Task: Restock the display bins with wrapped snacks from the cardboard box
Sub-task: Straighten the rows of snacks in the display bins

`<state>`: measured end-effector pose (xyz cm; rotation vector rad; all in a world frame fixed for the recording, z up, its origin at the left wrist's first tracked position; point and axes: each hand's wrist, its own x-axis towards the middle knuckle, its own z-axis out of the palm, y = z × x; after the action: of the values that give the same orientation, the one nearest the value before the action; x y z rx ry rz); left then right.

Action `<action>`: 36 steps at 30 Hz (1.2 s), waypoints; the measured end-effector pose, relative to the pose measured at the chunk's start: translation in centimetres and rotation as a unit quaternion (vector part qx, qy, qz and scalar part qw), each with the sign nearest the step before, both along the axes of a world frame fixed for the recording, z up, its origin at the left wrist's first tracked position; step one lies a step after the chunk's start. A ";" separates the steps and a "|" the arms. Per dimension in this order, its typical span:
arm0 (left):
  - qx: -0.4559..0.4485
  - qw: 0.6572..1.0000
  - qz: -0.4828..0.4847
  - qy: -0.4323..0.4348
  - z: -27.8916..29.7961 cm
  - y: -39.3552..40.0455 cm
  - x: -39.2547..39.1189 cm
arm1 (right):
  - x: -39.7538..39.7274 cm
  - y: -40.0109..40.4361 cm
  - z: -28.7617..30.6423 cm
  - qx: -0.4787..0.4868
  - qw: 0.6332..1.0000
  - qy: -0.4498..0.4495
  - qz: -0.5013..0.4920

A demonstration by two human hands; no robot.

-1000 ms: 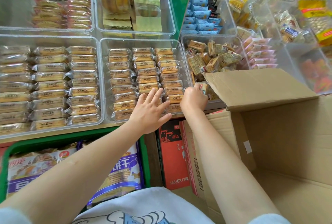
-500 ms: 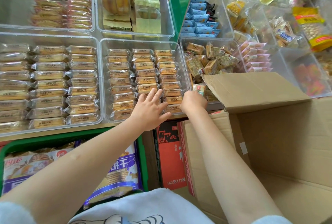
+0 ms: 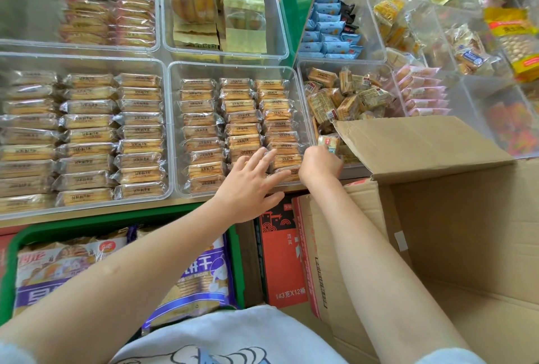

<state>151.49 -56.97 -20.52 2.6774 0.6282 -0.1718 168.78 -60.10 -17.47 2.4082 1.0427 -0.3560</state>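
- Since the earlier frame the right hand (image 3: 320, 165) has slid rightward, from the middle clear bin (image 3: 303, 101) to the near corner of the next bin (image 3: 388, 63), fingers curled round a small wrapped snack (image 3: 329, 142), so one more packet seems about placed.
- The left hand (image 3: 248, 185) stays flat, fingers spread, on the biscuit packets (image 3: 280, 146) in the middle bin's near rows.
- The cardboard box (image 3: 466, 232) stands open at the right; its raised flap (image 3: 414, 144) overhangs that bin's near edge, crowding the drop spot.

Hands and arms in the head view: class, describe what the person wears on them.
Both the left hand and the right hand are bare, with no gloves, rings or watch visible. The forearms are uncovered; pale blue short sleeves show only at the bottom edge.
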 end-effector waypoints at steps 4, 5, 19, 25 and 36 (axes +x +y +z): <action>0.003 0.999 0.007 0.031 -0.3 -0.4 0.4 | 0.0 -0.1 0.0 0.006 1.000 -0.004 -0.003; 0.001 0.999 0.020 0.039 -0.3 -0.4 0.7 | 0.0 -0.1 -0.1 0.006 1.000 -0.004 -0.005; -0.012 0.998 0.059 0.006 -0.4 0.2 0.8 | -0.5 -0.3 -0.5 0.080 0.997 -0.005 -0.019; -0.021 0.983 0.177 0.033 -1.9 1.8 0.4 | -1.7 1.0 -1.3 0.193 0.962 0.192 -0.002; 0.020 0.982 0.186 0.013 -0.8 5.4 1.4 | -0.6 4.3 -1.1 0.119 0.974 0.191 0.017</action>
<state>152.88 -51.61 -21.36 2.5410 1.1335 -0.0912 168.20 -55.76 -18.55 2.5886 1.3577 -0.7419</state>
